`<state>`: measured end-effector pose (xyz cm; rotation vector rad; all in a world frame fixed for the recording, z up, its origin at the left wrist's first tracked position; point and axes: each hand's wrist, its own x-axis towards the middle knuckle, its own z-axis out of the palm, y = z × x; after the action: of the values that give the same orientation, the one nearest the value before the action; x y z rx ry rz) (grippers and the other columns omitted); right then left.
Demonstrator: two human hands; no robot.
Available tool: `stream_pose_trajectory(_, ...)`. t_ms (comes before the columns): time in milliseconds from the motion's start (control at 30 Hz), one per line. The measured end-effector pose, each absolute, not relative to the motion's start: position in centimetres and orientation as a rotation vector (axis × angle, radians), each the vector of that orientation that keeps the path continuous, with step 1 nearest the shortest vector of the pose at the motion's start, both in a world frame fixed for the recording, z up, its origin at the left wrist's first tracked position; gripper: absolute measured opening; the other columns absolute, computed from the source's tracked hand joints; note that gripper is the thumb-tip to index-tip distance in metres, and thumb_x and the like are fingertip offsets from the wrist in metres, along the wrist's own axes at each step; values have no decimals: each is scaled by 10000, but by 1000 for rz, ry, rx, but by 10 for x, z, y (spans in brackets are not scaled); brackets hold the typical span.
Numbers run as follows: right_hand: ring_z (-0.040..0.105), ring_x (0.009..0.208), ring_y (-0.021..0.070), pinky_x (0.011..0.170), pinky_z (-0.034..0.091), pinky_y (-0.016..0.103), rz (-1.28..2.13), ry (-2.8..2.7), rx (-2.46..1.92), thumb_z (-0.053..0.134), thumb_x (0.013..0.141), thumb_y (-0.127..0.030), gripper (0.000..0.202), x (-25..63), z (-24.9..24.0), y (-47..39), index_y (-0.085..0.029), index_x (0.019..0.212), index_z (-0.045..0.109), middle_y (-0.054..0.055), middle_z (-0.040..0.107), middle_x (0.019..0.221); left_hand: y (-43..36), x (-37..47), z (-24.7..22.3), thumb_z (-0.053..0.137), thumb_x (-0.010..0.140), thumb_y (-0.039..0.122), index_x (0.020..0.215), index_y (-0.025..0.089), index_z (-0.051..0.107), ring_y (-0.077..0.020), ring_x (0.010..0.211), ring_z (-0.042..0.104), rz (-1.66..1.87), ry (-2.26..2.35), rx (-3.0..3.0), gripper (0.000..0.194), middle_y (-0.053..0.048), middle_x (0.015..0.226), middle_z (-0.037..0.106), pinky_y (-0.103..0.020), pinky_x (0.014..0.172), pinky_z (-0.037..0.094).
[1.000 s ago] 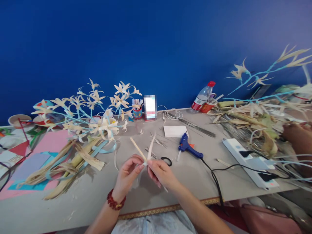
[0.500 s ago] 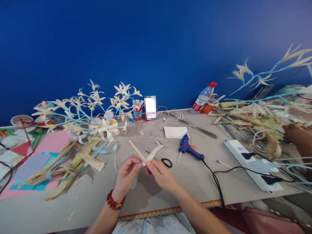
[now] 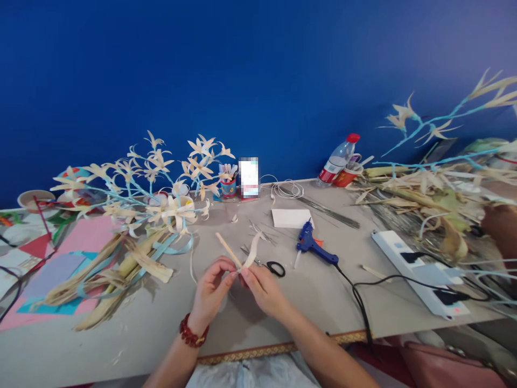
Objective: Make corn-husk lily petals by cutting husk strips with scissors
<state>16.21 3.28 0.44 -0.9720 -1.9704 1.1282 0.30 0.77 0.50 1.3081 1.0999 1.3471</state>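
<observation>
Left hand (image 3: 215,283) and right hand (image 3: 263,288) are meeting at the fingertips above the grey tabletop (image 3: 323,296), near its front edge. Left thumb and forefinger are pinching together on the lower end of a narrow tan strip (image 3: 226,247), which is slanting up and to the left. Right thumb and fingers are clamping the base of a curved pale petal strip (image 3: 253,252), which is rising to the right. The two pieces are forming a V; fingers are hiding the exact contact at its point. A red beaded bracelet (image 3: 193,331) is encircling the left wrist.

Black-handled scissors (image 3: 282,267) are lying just beyond the right hand, blades partly hidden behind the petal strip. To the right, a blue glue gun (image 3: 313,245) is resting near a white card (image 3: 291,218), with thin metal wires (image 3: 333,213) lying farther back. A white power strip (image 3: 398,258) is holding black plugs at far right. At left, dried husks (image 3: 133,264) are lying partly over coloured paper (image 3: 86,234); behind them, artificial flowers (image 3: 177,213) on light-blue stems are spreading before the blue wall (image 3: 242,81).
</observation>
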Motion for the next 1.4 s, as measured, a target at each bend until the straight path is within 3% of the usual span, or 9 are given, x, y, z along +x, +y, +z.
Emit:
stream_pose_trajectory(233,432,565,123,570,309,246,1211,-1977,-977,248,985,-446,482,157,4,30,-188,624,436,-12,462,587,7,-1,2,608,830,256,780,173,620,-166,744,545,1281,1185,1355,98,-34,764,588,-265,705,445)
stream_pose_trajectory(400,370,487,103,518,300,242,1555,-1750,-827,257,961,-542,551,155,0,29,-193,557,395,-35,399,507,6,0,2,627,810,290,761,173,629,-174,758,543,1275,1164,1329,127,-39,784,587,-273,713,445)
stream_pose_trajectory(567,269,371,71,390,222,216,1993,-1320,-618,411,885,-609,557,151,-2,27,-202,507,373,-80,292,414,5,3,1,650,795,267,764,172,625,-171,777,546,1337,1091,1287,102,-36,795,579,-279,737,450)
stream_pose_trajectory(700,222,302,52,308,136,196,2215,-1178,-501,440,869,-613,564,150,-6,26,-198,491,382,-84,313,361,5,1,-1,660,789,234,785,174,647,-184,861,555,1345,1026,1304,61,-39,838,581,-298,805,443)
stream_pose_trajectory(867,193,268,38,260,133,167,2426,-1003,-313,471,872,-572,538,150,-8,27,-189,503,394,-88,330,357,6,-1,3,656,794,233,731,164,630,-168,797,526,1325,941,1327,97,-29,776,549,-281,742,438)
stream_pose_trajectory(1200,173,251,34,234,133,160,2401,-947,-326,469,870,-580,532,148,-13,27,-188,517,404,-91,333,353,8,-3,1,626,817,217,750,166,637,-195,852,577,1350,1032,1471,85,-59,822,624,-318,787,455)
stream_pose_trajectory(1400,248,321,46,296,165,180,2153,-1118,-537,484,837,-635,546,147,-17,24,-190,532,399,-86,318,405,7,-2,2,600,830,211,863,176,643,-216,922,573,1374,1016,1545,64,-79,920,610,-342,816,458)
